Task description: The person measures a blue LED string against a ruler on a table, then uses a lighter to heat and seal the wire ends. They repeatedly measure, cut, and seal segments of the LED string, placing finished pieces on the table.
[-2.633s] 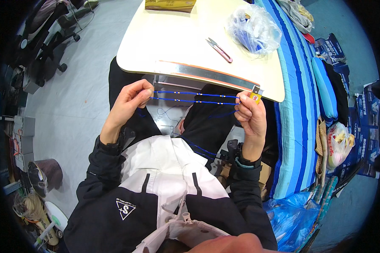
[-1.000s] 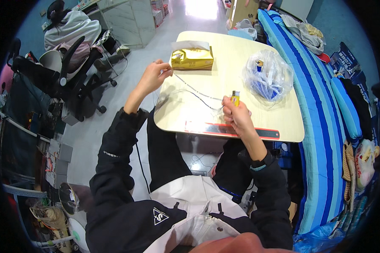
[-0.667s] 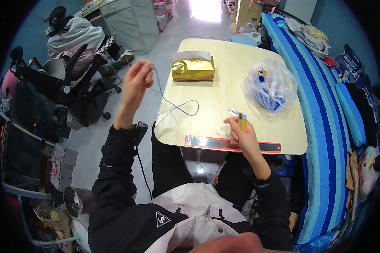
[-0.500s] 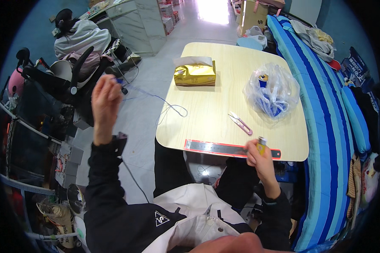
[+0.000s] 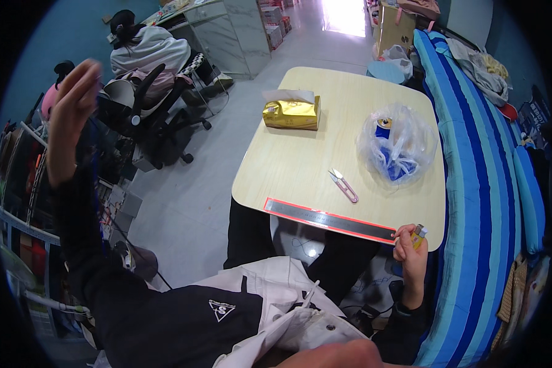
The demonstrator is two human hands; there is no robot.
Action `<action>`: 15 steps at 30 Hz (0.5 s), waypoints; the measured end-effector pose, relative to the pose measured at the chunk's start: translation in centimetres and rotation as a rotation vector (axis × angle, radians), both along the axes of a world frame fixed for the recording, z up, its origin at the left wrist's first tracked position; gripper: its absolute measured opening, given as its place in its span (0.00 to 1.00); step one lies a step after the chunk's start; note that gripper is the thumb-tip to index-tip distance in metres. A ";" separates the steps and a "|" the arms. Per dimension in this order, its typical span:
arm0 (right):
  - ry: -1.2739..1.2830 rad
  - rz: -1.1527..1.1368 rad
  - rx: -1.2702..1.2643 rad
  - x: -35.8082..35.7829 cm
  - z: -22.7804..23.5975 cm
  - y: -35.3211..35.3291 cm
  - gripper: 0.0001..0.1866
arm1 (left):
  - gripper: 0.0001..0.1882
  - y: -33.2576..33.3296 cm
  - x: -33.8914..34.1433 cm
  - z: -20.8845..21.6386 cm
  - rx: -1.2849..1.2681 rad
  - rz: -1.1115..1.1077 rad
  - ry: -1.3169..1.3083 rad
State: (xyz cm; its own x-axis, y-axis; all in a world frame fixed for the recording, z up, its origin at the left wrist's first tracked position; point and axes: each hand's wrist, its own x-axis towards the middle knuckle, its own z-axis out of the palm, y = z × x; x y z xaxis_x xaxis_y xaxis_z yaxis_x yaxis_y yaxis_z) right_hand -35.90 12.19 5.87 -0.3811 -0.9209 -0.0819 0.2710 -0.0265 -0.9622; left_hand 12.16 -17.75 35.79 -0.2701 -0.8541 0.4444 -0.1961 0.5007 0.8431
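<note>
My left hand [image 5: 73, 116] is raised far out to the left, above the floor beside the table. Its fingers are closed on a thin blue cord, which shows only faintly below the hand against the dark background. At the table's near right corner, my right hand [image 5: 410, 250] grips a yellow lighter [image 5: 419, 237] with its metal top upward. Next to that hand lies a dark ruler [image 5: 325, 219] with a red border, along the near table edge. Thread snips [image 5: 345, 186] with pink handles rest on the tabletop, blades pointing away.
The pale table [image 5: 276, 165] also bears a gold tissue pack [image 5: 292, 113] and a clear plastic bag [image 5: 395, 147] holding blue cans. A bed with a blue striped cover [image 5: 472, 184] runs along the right. Another person [image 5: 150, 52] sits at the far left near an office chair [image 5: 150, 101].
My left hand has moved left and up, and the blue cord has left the tabletop. My right hand has shifted right and nearer with the lighter. The view has tilted.
</note>
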 end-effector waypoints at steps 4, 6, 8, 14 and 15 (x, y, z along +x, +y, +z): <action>-0.003 0.039 0.017 0.3 0.4 -0.3 0.08 | 0.19 -5.5 -9.5 -1.6 0.098 -0.070 0.043; -0.011 0.030 0.035 0.6 0.6 -0.4 0.08 | 0.18 -7.1 -14.1 -1.1 0.076 -0.387 0.030; -0.051 0.019 0.059 0.8 0.7 -0.5 0.08 | 0.14 -7.8 -17.7 0.2 -0.048 -0.744 0.046; -0.089 0.100 0.028 1.8 0.2 -0.6 0.08 | 0.13 -8.4 -26.0 -6.3 -0.312 -0.293 -0.031; -0.120 0.108 0.020 2.0 0.1 -0.6 0.08 | 0.13 -8.7 -26.7 -8.4 -0.302 -0.324 -0.096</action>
State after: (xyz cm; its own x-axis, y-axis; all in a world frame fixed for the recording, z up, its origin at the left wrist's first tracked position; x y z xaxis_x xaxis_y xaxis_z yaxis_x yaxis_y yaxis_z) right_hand -33.93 11.63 5.99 -0.2666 -0.9537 -0.1394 0.3842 0.0275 -0.9228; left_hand -14.53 -26.41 27.35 -0.5543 -0.5544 0.6208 -0.0592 0.7702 0.6350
